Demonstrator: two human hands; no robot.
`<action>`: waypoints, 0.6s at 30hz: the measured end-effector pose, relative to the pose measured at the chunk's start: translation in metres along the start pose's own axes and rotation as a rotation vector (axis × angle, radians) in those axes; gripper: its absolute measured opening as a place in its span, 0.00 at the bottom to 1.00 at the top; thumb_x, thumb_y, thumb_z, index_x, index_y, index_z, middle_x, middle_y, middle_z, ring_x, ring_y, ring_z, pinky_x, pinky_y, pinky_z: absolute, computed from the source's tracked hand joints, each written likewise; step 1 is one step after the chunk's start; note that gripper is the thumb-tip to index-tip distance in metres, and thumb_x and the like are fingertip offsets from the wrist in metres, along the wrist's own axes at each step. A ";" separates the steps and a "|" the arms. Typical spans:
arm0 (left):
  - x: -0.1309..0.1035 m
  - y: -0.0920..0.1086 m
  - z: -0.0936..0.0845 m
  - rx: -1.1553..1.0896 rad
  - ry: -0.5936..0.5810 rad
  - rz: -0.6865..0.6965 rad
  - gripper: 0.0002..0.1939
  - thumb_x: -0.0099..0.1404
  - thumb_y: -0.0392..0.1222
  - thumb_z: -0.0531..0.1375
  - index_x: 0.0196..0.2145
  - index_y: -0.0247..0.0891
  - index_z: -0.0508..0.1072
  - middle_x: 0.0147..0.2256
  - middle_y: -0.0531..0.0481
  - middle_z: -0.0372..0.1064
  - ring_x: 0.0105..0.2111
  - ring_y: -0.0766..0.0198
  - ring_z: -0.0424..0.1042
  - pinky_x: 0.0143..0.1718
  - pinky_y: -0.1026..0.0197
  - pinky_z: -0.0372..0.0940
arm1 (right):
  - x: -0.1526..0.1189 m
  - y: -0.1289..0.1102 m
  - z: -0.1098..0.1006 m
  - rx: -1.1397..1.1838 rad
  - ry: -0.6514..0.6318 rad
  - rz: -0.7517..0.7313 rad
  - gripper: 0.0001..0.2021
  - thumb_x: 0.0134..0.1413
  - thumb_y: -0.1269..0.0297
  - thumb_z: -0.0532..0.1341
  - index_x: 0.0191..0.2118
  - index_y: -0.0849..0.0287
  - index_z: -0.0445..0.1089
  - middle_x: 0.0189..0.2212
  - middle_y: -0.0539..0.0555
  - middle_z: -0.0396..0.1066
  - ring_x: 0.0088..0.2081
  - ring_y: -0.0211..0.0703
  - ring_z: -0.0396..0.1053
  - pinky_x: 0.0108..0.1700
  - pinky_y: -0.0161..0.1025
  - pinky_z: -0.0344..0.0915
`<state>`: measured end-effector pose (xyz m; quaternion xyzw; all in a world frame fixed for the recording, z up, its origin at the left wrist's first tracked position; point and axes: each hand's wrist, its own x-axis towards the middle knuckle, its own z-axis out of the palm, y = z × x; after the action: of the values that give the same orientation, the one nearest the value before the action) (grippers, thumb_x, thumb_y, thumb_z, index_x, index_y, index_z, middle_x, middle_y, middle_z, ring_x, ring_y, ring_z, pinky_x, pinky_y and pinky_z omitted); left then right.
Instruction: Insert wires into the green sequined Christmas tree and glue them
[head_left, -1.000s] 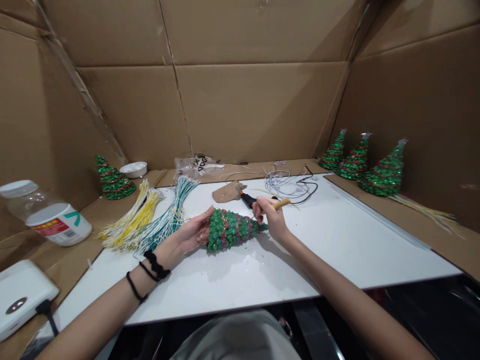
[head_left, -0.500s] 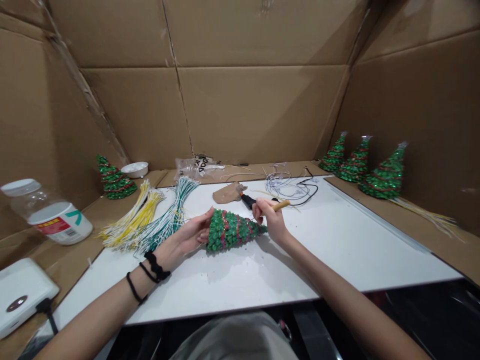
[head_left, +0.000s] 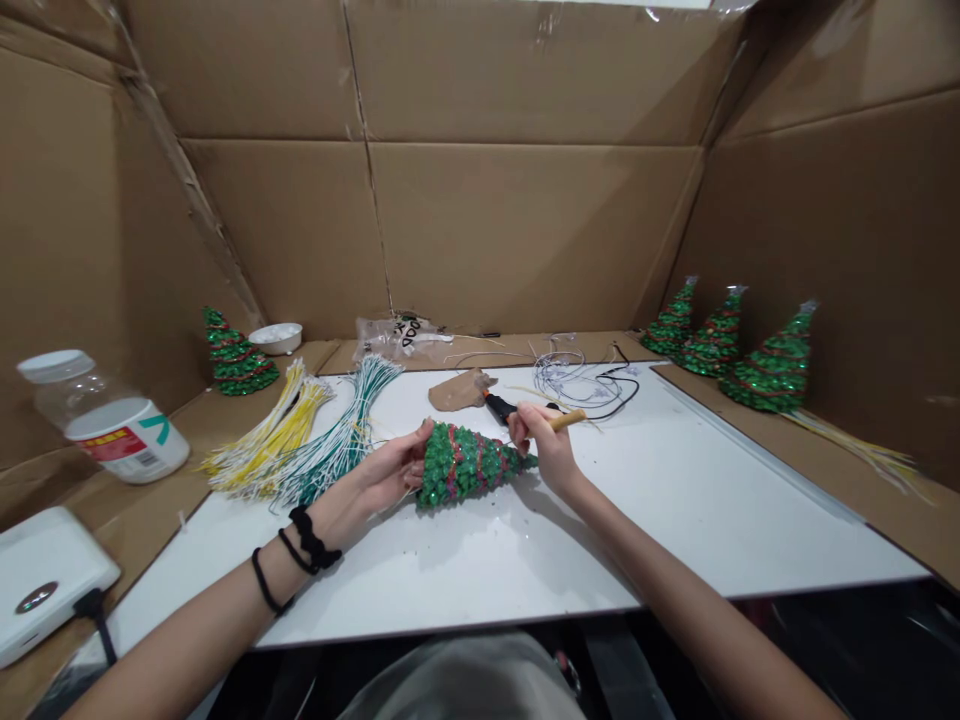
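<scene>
A small green Christmas tree point(head_left: 469, 465) with red garland lies on its side over the white board, its tip pointing right. My left hand point(head_left: 394, 468) is closed around its base, with some fingers hidden behind it. Close to the tip, my right hand point(head_left: 546, 445) pinches a tool with a tan wooden handle point(head_left: 568, 420). The working end of that tool is too small to make out. Just beyond my right hand rests a black tool point(head_left: 499, 405) with an orange end, beside a torn cardboard piece point(head_left: 456, 391).
Left of the board's middle lie bundles of yellow-white wires point(head_left: 274, 435) and green-white wires point(head_left: 341, 440). Tangled clear wires point(head_left: 562, 372) lie behind. Finished-looking trees point(head_left: 772, 360) stand right, another tree point(head_left: 236, 355) left, near a white bowl point(head_left: 276, 338), plastic jar point(head_left: 112, 425) and white box point(head_left: 52, 585).
The whole view has shifted slightly down and right. Both hands keep nearly the same hold on the tree and the wooden-handled tool.
</scene>
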<state>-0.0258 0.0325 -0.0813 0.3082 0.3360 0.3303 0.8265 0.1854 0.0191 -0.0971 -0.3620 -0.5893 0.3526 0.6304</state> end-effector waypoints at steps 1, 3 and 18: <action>0.000 0.000 0.001 -0.001 0.003 -0.004 0.18 0.61 0.46 0.60 0.19 0.35 0.59 0.13 0.59 0.50 0.12 0.76 0.49 0.12 0.71 0.48 | 0.000 0.001 0.000 -0.004 0.002 -0.005 0.22 0.55 0.53 0.52 0.14 0.56 0.56 0.13 0.47 0.54 0.19 0.36 0.54 0.25 0.37 0.52; -0.001 0.001 0.003 -0.002 0.008 -0.011 0.19 0.61 0.46 0.59 0.19 0.35 0.59 0.13 0.59 0.49 0.12 0.76 0.48 0.12 0.72 0.47 | 0.000 0.002 0.000 -0.020 0.005 -0.014 0.22 0.56 0.53 0.52 0.14 0.56 0.55 0.12 0.47 0.54 0.19 0.36 0.54 0.26 0.37 0.53; 0.002 -0.003 -0.003 0.027 -0.006 0.056 0.17 0.59 0.45 0.61 0.20 0.35 0.60 0.13 0.60 0.49 0.12 0.77 0.47 0.11 0.74 0.44 | -0.001 0.002 0.001 -0.003 -0.009 0.026 0.23 0.55 0.50 0.52 0.14 0.57 0.54 0.13 0.47 0.54 0.18 0.35 0.53 0.24 0.36 0.51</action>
<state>-0.0262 0.0333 -0.0855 0.3297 0.3294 0.3478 0.8135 0.1848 0.0191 -0.0990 -0.3690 -0.5879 0.3614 0.6226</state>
